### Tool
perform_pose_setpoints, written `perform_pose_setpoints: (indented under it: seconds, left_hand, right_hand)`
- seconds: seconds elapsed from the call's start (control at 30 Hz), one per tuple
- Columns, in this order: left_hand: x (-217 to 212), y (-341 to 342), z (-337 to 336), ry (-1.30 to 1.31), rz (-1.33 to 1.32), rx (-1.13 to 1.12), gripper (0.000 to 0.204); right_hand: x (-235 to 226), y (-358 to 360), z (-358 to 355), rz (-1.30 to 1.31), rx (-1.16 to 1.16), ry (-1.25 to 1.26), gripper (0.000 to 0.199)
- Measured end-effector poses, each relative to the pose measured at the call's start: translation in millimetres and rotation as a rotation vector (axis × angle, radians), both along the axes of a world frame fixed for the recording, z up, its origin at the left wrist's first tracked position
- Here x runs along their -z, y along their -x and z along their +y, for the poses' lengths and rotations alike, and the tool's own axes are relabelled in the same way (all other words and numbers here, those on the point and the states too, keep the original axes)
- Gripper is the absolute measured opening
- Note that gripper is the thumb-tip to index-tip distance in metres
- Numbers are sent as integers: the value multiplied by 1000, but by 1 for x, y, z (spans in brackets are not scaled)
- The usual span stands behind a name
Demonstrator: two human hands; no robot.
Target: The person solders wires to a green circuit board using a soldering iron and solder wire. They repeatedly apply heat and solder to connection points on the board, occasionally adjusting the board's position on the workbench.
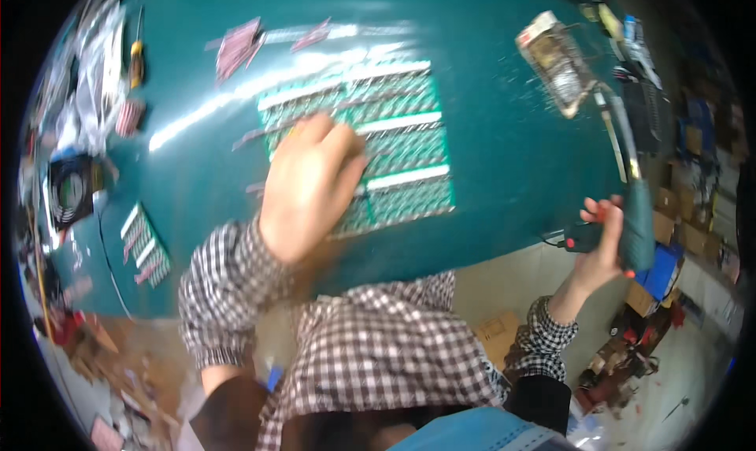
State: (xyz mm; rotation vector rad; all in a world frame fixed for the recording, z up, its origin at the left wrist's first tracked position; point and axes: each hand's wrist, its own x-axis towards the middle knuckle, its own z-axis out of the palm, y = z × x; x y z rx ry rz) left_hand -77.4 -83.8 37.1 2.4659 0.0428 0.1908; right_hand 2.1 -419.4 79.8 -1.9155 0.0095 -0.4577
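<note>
My left hand is over the left part of a green circuit board panel, with its fingers curled down. Whatever those fingers pinch, if anything, is hidden beneath the hand. Thin reddish wires stick out past the panel's left edge. Off to the right, my right hand grips a dark green soldering gun by its handle, near the table's edge. The gun's metal tip points away from me, close to a worn tray with grey and brown residue. Motion blurs the picture somewhat.
A bundle of reddish wires lies beyond the panel. On the left are a smaller circuit board, a yellow-handled screwdriver, a small black fan and clear plastic bags. Boxes stand past the table's right side.
</note>
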Motion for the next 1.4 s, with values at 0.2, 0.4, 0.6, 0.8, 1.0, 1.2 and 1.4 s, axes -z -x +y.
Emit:
perform_pose_setpoints:
  seconds: [0.2, 0.4, 0.6, 0.8, 1.0, 1.2, 1.4]
  left_hand:
    - [13, 4, 2, 61, -31, 0, 11]
    - [24, -5, -8, 110, -97, -2, 12]
    - [29, -9, -15, 46, -90, -44, 14]
    - [33, -10, -14, 52, -100, -29, 16]
    - [32, -11, -15, 56, -70, -24, 17]
    - [30, -12, -15, 63, -62, -40, 17]
    - [30, -12, -16, 59, -52, -31, 17]
  right_hand:
    - [-8, 41, 26, 468, -378, -203, 43]
    - [-7, 68, 42, 648, -451, -205, 46]
    - [1, 80, 44, 678, -506, -51, 49]
    - [6, 85, 48, 629, -522, 175, 47]
    - [3, 85, 60, 531, -550, 415, 34]
    - [2, 83, 64, 538, -557, 437, 32]
    - [3, 84, 64, 546, -552, 416, 32]
